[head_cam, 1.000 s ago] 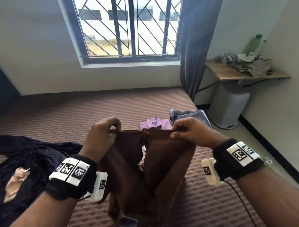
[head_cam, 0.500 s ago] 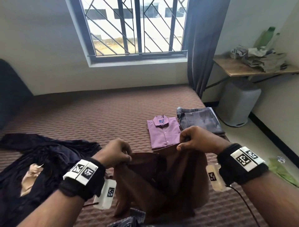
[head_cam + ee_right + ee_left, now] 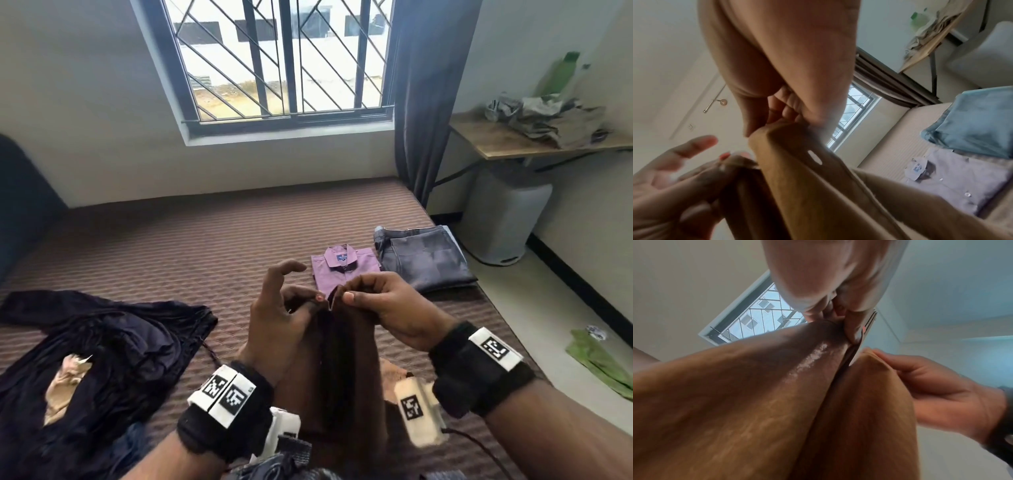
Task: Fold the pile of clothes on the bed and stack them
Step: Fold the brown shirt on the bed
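While the brown garment (image 3: 346, 370) hangs in front of me above the near edge of the bed (image 3: 191, 246), I have its two top corners brought together, so the step I judge to be in hand is the lengthwise fold. My right hand (image 3: 387, 308) is clamped on its corner, thumb and curled fingers pinching the edge where a buttonhole shows in the right wrist view. My left hand (image 3: 284, 315) pinches the other corner between thumb and a lower finger, while its forefinger stands free and curved above.

To do this well, I would match the two edges flush before passing both into one hand, then let the cloth hang and settle so the halves lie face to face. The left pinch looks light, so I would firm it up first; a slipped corner would skew the whole fold. I would then lower it flat onto the bare bed just in front and smooth it.

Beyond my hands lie the folded purple shirt (image 3: 344, 270) and, just to its right, the folded grey trousers (image 3: 424, 260), side by side. The dark pile (image 3: 102, 342) waits unfolded on the bed to my left, with a beige piece (image 3: 66, 380) lying on it.
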The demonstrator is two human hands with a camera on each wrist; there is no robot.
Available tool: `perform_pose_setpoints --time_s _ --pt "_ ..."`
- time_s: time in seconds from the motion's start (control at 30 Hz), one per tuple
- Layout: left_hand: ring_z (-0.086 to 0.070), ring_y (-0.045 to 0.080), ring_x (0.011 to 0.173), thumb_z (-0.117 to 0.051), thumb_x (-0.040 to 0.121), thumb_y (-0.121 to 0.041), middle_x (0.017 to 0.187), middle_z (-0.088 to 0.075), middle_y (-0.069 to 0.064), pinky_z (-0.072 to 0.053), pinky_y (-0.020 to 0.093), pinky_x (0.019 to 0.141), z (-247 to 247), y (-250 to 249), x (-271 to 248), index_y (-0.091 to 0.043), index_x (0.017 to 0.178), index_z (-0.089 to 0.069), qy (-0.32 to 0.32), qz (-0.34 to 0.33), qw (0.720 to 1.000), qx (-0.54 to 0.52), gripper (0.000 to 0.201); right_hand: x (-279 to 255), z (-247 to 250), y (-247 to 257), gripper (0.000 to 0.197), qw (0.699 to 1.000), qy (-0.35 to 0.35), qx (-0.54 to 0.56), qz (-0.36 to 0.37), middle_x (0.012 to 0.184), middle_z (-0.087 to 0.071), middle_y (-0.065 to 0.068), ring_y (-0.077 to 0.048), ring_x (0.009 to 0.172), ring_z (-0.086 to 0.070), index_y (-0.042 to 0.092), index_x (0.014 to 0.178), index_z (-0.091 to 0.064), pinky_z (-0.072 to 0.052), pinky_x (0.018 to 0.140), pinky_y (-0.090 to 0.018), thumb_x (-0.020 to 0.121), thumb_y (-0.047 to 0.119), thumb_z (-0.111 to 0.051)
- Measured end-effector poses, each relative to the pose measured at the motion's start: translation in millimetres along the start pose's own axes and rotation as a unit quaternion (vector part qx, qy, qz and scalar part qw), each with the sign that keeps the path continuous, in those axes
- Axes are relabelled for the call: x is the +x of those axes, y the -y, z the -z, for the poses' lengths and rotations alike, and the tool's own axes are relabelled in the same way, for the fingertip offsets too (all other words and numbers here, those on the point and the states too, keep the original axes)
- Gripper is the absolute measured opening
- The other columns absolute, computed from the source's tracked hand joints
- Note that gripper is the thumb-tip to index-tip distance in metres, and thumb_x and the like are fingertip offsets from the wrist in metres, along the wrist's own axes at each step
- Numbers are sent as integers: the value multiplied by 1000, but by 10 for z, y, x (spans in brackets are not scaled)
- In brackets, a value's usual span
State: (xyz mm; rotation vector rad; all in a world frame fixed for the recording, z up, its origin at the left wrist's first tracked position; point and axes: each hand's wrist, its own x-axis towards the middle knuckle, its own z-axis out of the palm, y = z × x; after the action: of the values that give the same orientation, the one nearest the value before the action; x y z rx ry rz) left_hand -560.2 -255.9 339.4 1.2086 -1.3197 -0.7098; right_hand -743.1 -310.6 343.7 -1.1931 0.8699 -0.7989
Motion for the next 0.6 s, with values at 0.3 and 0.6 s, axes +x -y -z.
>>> perform_pose_setpoints --time_s 0.3,0.6 --pt "-64 1 62 -76 74 6 73 -70 -11 -42 6 62 44 20 34 -44 125 -42 56 -58 987 136 79 -78 -108 106 13 978 10 -198 71 97 -72 -18 -20 86 -64 0 99 -73 -53 90 -46 88 0 -68" --pt "-51 -4 56 -72 69 -17 57 -57 -19 -37 11 58 42 237 130 -23 75 -74 150 -68 970 180 8 -38 -93 106 15 875 50 -444 189 87 -70 9 0 81 -61 13 91 -77 -51 80 -23 80 5 -73"
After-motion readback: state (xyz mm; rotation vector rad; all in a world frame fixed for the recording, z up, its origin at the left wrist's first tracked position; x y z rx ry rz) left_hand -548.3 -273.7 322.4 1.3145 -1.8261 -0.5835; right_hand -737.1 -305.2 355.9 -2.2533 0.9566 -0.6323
